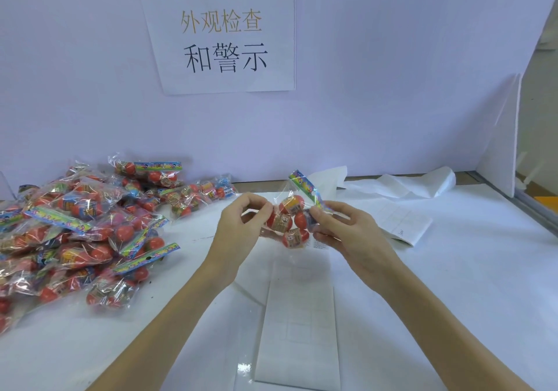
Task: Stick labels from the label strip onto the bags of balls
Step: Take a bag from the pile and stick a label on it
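Two hands are holding one bag of balls (291, 218) up off the table (453, 270), just right of the frame's centre. The left hand (241, 227) is pinching the bag's left edge with curled fingers, and the right hand (341, 230) is gripping its right side below the colourful header, likely pulling the clear film taut and turning a flat face toward the camera for labelling. The label strip (299, 315) is lying directly below the hands at lower centre, probably so labels are within easy reach. A pile of bags (78, 233) is sitting at the left of the frame, running off the left edge. Whether a label is already clinging to a fingertip or to the held bag is hard to make out, since the film is glaring. The strip's faint grid is giving no clear sign of how many labels are remaining.
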`<state>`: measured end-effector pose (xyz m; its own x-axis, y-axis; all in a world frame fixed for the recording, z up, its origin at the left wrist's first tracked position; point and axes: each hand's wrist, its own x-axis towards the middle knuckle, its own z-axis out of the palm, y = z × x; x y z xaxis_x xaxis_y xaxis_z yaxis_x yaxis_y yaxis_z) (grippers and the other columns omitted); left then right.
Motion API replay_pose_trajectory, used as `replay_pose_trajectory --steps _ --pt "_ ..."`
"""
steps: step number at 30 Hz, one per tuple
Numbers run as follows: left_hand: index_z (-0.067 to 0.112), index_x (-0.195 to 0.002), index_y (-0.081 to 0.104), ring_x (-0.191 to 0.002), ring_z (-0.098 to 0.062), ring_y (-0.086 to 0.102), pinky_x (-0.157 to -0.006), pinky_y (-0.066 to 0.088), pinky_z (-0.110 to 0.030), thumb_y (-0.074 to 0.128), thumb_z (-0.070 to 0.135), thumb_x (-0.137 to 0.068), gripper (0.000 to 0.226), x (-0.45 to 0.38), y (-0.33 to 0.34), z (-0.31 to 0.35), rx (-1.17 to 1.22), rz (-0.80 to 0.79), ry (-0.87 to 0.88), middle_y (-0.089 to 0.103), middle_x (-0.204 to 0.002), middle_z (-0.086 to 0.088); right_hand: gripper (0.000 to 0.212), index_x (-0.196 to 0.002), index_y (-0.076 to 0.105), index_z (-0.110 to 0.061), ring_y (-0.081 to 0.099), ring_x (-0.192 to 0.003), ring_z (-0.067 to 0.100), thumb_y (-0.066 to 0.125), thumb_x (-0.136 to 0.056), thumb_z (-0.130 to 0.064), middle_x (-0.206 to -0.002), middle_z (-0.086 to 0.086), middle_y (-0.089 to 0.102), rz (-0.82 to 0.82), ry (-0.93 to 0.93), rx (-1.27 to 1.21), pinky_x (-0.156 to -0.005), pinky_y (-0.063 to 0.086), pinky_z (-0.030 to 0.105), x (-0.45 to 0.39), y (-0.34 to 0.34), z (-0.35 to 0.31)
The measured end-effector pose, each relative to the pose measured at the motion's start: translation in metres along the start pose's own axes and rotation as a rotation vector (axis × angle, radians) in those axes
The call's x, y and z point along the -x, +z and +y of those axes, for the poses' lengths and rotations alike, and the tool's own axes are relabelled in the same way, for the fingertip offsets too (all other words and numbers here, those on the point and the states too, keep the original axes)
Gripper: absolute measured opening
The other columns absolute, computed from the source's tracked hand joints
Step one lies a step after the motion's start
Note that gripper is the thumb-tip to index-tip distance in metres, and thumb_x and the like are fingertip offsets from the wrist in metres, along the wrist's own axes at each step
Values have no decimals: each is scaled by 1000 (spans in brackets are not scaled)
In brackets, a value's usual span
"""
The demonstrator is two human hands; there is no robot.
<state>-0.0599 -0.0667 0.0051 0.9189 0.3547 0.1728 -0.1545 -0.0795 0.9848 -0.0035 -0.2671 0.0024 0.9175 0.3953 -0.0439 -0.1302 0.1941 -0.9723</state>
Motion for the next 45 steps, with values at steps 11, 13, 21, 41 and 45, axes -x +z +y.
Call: replay_pose_trajectory --steps 11,13,21,41,45 --pt "16 -94 75 -54 -25 70 -52 56 -34 54 33 -106 29 6 5 -1 -225 -162 33 74 -75 -8 41 -109 78 0 69 -97 21 77 -80 -29 -114 15 78 -10 51 -103 -94 56 36 -4 -3 3" --pt "18 -93 76 -51 -27 70 -50 55 -33 55 32 -106 28 8 7 -1 -221 -123 42 75 -73 -6 44 -108 78 0 69 -97 20 76 -79 -32 -112 15 78 19 7 -97 -92 58 34 -4 -3 1" --pt "10 -105 74 -69 -37 77 -56 60 -30 50 26 -110 29 6 4 9 38 -12 -94 78 -84 -12 29 -119 69 -3 74 -105 42 75 -95 -18 -109 22 78 -133 42 22 -96 61 44 5 3 1" --pt "28 -70 82 -66 0 67 -63 48 -9 77 47 -75 20 -1 -3 9 -4 58 -4 78 -76 7 59 -95 82 -9 72 -70 15 46 -105 -54 -86 8 79 15 -102 379 -71 61 24 1 4 6" --pt "25 -76 83 -66 -3 66 -62 51 -12 78 39 -86 18 -1 -2 2 18 147 13 77 -77 2 46 -100 82 -26 78 -78 22 44 -108 -51 -92 7 81 -58 -90 282 -70 63 27 6 10 3"
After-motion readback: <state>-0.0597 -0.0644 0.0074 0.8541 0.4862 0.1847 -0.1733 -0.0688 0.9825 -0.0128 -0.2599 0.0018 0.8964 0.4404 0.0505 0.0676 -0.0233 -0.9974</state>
